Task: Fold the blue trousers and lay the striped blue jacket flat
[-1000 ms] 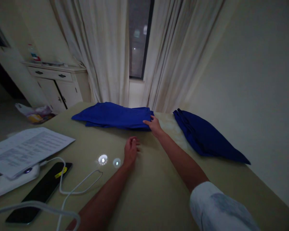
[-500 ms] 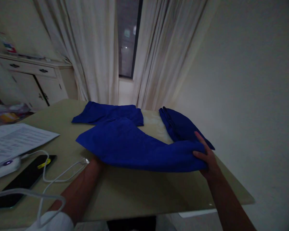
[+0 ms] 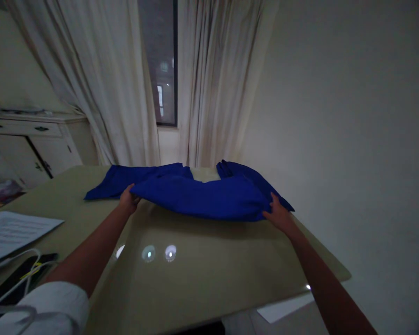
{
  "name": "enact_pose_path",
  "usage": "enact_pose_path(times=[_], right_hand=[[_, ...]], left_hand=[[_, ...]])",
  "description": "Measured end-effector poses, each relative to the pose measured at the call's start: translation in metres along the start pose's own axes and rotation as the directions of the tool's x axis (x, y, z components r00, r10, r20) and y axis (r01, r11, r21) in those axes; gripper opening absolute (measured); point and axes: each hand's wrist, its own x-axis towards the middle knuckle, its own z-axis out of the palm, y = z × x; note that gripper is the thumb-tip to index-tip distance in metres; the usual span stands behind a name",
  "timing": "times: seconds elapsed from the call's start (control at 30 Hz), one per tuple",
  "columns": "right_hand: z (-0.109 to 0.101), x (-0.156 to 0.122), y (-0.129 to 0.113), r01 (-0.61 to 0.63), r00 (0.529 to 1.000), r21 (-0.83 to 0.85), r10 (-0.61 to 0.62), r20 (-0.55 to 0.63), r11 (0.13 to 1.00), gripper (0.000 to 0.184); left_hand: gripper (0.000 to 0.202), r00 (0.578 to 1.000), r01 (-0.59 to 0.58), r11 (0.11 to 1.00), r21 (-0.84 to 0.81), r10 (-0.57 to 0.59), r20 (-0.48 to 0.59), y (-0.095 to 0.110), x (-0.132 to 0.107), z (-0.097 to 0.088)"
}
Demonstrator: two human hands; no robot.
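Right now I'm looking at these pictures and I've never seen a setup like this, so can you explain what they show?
There's no machine here: a person works with two bare hands, seen by a camera worn on their head, looking forward and down. The left hand and right hand hold a blue cloth by its opposite ends, above a pale, shiny table. Behind it lie a second blue cloth, towards the left, and a darker folded cloth, towards the right. At the left edge are printed paper and a dark phone-like device.
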Motion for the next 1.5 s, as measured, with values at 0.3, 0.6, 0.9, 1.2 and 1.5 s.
enact_pose_path(times=[0.3,0.6,0.9,1.2,1.5], right_hand=[[0.064,0.036,0.012,-0.064,0.997,-0.223,0.073,0.031,0.973,0.074],[0.024,-0.002,-0.014,0.051,0.999,0.384,-0.046,-0.022,0.922,0.074],[-0.081,-0.131,0.058,-0.312,0.925,0.469,0.151,0.348,0.826,0.065],[0.044,-0.143,-0.051,0.423,0.708,0.049,-0.364,0.605,0.905,0.108],[-0.024,-0.174,-0.040,0.132,0.757,0.228,-0.247,0.605,0.965,0.065]], left_hand=[[0.029,0.940,-0.324,0.288,0.901,0.207,0.272,-0.002,-0.015,0.017],[0.037,0.887,-0.462,0.708,0.534,0.365,0.284,0.019,-0.079,-0.022],[0.062,0.988,-0.121,0.827,0.548,0.048,0.145,0.005,-0.128,-0.135],[0.074,0.889,-0.457,0.262,0.850,0.098,0.447,-0.023,-0.111,-0.037],[0.057,0.894,-0.291,0.789,0.542,0.022,0.448,0.016,-0.176,-0.148]])
